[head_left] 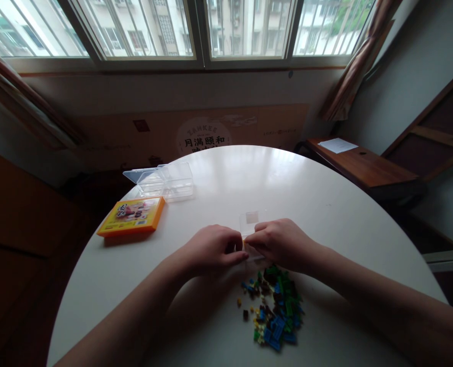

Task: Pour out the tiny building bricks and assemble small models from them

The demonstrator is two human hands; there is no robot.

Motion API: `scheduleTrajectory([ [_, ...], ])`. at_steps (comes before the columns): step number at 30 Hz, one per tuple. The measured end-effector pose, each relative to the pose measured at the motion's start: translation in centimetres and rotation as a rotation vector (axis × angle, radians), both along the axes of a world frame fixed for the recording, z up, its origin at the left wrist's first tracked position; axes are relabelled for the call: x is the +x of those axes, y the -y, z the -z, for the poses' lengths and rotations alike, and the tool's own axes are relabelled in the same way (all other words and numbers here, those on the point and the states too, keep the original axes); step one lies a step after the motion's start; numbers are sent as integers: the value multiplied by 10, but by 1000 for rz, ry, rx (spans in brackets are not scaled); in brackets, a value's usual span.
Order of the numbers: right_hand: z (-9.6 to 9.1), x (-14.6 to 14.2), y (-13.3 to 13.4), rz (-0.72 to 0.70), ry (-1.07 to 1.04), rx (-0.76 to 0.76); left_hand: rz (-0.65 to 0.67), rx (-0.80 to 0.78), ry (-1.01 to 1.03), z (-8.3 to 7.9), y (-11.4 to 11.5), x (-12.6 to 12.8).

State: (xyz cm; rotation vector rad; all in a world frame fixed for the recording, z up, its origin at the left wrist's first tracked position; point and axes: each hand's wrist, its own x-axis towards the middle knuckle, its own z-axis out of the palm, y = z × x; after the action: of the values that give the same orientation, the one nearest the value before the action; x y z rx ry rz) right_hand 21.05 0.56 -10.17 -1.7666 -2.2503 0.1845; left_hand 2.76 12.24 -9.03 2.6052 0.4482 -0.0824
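Observation:
My left hand (221, 247) is closed in a loose pinch, its fingertips meeting those of my right hand (282, 242), which is closed too with the fingers pressed together. A tiny orange-yellow bit (244, 243) shows between the two sets of fingertips; which hand grips it I cannot tell. Under and behind the fingers lies a small clear plastic box (244, 224) with a pale square on it, partly hidden by my hands. Just in front of it, a loose pile of small building bricks (278, 308) in blue, green, brown and yellow is spread on the white table.
On the left side of the round white table (345, 244) lies a flat yellow-orange box (132, 216). Behind it, a clear compartment case (169, 183) stands with its lid raised. A wooden bench (372, 165) with white paper (337, 146) is beyond the table's right edge.

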Motion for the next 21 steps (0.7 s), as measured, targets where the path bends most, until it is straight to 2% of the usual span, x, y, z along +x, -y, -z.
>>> scheduleTrajectory([
  [21, -1, 0, 1, -7, -24, -14, 17, 0, -9, -1, 0, 1],
])
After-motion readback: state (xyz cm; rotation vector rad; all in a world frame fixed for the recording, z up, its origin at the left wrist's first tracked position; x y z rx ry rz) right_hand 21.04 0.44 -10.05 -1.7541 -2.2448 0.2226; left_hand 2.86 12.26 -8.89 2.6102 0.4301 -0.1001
